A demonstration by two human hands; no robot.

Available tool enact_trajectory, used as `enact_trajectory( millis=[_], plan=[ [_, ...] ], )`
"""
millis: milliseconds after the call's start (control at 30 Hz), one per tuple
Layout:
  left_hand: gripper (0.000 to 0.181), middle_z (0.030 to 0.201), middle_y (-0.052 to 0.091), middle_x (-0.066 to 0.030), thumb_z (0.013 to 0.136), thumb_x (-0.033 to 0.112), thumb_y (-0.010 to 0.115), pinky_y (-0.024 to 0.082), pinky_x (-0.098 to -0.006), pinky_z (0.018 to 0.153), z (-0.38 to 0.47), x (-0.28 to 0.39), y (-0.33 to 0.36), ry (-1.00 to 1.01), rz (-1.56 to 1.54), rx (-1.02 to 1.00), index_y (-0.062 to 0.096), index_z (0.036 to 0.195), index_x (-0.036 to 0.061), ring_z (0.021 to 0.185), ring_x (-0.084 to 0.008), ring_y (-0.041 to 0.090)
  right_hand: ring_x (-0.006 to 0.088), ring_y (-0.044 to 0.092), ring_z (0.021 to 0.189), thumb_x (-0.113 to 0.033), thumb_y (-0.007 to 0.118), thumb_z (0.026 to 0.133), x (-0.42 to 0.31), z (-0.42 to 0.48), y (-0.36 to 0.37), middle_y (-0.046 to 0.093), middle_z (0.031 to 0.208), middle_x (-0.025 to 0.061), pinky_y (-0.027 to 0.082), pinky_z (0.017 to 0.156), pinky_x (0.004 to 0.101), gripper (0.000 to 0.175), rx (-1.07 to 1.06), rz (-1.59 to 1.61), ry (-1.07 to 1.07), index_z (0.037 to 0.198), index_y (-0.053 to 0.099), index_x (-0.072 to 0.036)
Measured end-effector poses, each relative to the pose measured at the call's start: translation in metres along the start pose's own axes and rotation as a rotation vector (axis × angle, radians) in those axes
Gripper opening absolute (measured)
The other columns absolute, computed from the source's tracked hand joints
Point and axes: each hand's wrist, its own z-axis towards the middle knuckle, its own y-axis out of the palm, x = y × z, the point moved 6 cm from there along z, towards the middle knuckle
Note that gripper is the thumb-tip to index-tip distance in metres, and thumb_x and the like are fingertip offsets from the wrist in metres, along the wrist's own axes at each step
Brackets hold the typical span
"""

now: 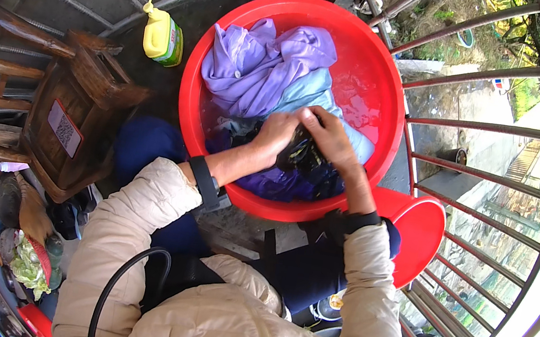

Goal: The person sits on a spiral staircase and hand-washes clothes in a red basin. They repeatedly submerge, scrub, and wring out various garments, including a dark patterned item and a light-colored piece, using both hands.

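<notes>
A large red plastic basin point(392, 108) stands before me with wet laundry and some water in it. My left hand point(277, 135) and my right hand point(330, 137) meet over its middle, gripping a shiny black cloth point(300, 155) bunched between them. Fingers and palms partly hide that cloth. Dark purple fabric point(272, 184) lies just below my hands, against the near wall. Beyond them, a lilac garment point(271, 67) with a button is heaped at the far left. Light blue cloth point(310, 89) runs from beside it to the right, partly under my right hand.
A yellow pump bottle point(161, 35) stands left of the basin. Nearer on that side is a wooden chair point(77, 136) bearing a printed code. A red bucket point(416, 241) sits at the right, beside metal railings point(483, 175). Leafy vegetables point(30, 262) lie at lower left.
</notes>
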Motion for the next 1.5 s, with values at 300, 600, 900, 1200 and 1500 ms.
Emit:
enact_trajectory(
  millis=[300, 600, 900, 1200, 1500],
  plan=[
    [0.065, 0.096, 0.057, -0.0106, 0.063, 0.027, 0.086, 0.044, -0.034, 0.084, -0.023, 0.079, 0.001, 0.568, 0.623, -0.365, 0.051, 0.11, -0.0001, 0.093, -0.0221, 0.057, 0.0076, 0.054, 0.068, -0.009, 0.072, 0.074, -0.027, -0.011, -0.031, 0.06, 0.072, -0.0014, 0.043, 0.062, 0.0238, 0.013, -0.028, 0.299, -0.004, 0.078, 0.061, -0.003],
    [0.038, 0.082, 0.065, -0.0174, 0.07, 0.029, 0.075, 0.047, -0.0379, 0.072, -0.01, 0.1, -0.027, 0.735, 0.81, -0.022, 0.065, 0.093, -0.0002, 0.077, -0.0341, 0.063, 0.0169, 0.051, 0.082, -0.006, 0.055, 0.072, -0.043, -0.025, -0.076, 0.054, 0.088, 0.008, 0.041, 0.079, 0.0278, 0.008, 0.108, 0.928, -0.252, 0.075, 0.048, -0.005],
    [0.026, 0.089, 0.064, -0.0029, 0.083, 0.02, 0.07, 0.045, -0.0245, 0.073, -0.005, 0.095, -0.028, 0.352, -0.095, -0.177, 0.063, 0.101, 0.002, 0.082, -0.0083, 0.058, 0.0155, 0.062, 0.084, -0.004, 0.052, 0.088, 0.011, -0.003, -0.059, 0.064, 0.096, 0.0084, 0.049, 0.075, 0.0268, 0.009, 0.467, 0.867, 0.167, 0.096, 0.055, -0.005],
    [0.027, 0.094, 0.063, -0.0109, 0.094, 0.03, 0.049, 0.051, -0.0273, 0.063, 0.025, 0.029, -0.011, -0.211, -0.672, -0.421, 0.059, 0.107, 0.0085, 0.071, -0.0179, 0.06, 0.0301, 0.066, 0.08, -0.013, 0.068, 0.084, -0.081, -0.04, 0.043, 0.063, 0.087, 0.0168, 0.052, 0.073, 0.0348, 0.027, 0.295, -0.207, -0.377, 0.104, 0.058, 0.001],
    [0.031, 0.081, 0.06, 0.0003, 0.091, 0.035, 0.058, 0.042, -0.0278, 0.067, 0.007, -0.003, -0.007, -0.011, -0.273, 0.301, 0.065, 0.087, 0.0059, 0.077, -0.0089, 0.053, 0.0406, 0.058, 0.051, -0.023, 0.054, 0.092, -0.044, 0.0, 0.023, 0.057, 0.056, 0.0205, 0.045, 0.046, 0.0476, 0.021, 0.539, -0.445, -0.163, 0.081, 0.05, -0.006]
  ],
)
